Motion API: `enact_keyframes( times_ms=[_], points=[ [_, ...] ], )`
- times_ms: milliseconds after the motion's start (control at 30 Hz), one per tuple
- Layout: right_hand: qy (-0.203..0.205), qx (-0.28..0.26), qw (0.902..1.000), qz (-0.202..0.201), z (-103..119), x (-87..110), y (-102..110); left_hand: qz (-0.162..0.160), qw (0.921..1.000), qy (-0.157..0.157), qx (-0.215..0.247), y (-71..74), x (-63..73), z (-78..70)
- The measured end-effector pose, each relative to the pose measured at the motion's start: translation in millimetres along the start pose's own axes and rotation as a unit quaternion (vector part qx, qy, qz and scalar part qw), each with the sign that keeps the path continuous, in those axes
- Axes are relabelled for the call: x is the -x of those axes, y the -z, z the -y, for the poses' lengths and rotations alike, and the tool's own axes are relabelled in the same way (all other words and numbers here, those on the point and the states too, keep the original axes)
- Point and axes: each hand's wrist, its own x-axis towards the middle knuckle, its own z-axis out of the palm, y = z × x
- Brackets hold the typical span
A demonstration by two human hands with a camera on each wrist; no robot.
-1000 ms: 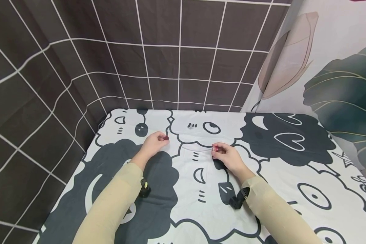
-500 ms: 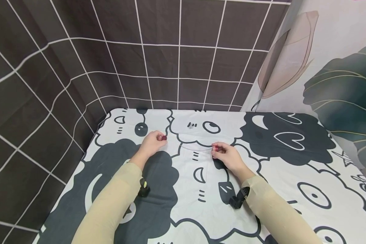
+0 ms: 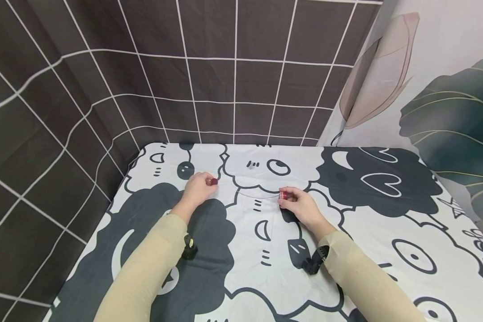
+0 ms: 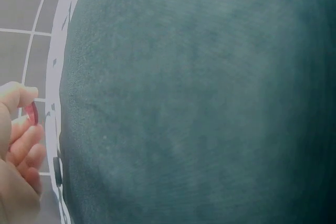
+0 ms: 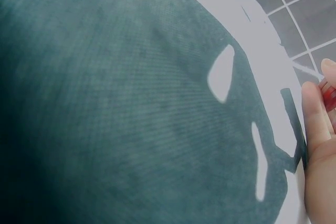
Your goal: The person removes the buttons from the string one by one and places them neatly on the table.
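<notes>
In the head view my left hand pinches a small dark red round piece between thumb and fingers. The left wrist view shows this red piece edge-on, thin and curved. My right hand grips a small red piece with pale stripes, like a little spool; its exact kind cannot be told. A thin whitish strand reaches left from that striped piece, low over the cloth. Whether it joins the left piece is too faint to tell. The fingers partly cover both pieces.
A black and white cartoon-print cloth covers the table under both hands. Behind and to the left hangs a dark curtain with white grid lines. A leaf-print curtain hangs at the right. Small black cameras sit on both wrists.
My left hand has drifted slightly left with the dark red piece, widening the gap between the hands a little. The right hand stays in place with its grip on the striped piece.
</notes>
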Motion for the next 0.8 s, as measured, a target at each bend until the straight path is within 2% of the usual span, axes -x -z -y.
enact_keyframes(
  times_ms=[100,233,333,567,800],
  points=[
    [0.009,0.004,1.0000,0.000,-1.1,-0.1,-0.2,-0.016,0.9994,0.011,-0.027,0.8,0.3,0.3],
    [-0.005,0.007,1.0000,0.005,-0.4,-0.4,0.4,-0.024,0.9982,0.024,-0.050,1.3,1.0,0.9],
    [-0.014,0.005,0.9998,0.008,0.8,-0.3,0.5,-0.021,0.9977,0.026,-0.059,1.0,1.5,1.3],
    [0.018,-0.003,0.9998,0.007,-0.5,0.1,-0.8,-0.010,0.9975,0.018,-0.068,0.4,1.6,2.4],
    [-0.003,0.005,0.9999,0.011,-0.2,-1.3,0.2,0.000,0.9960,0.011,-0.088,0.8,2.3,3.4]
  ],
)
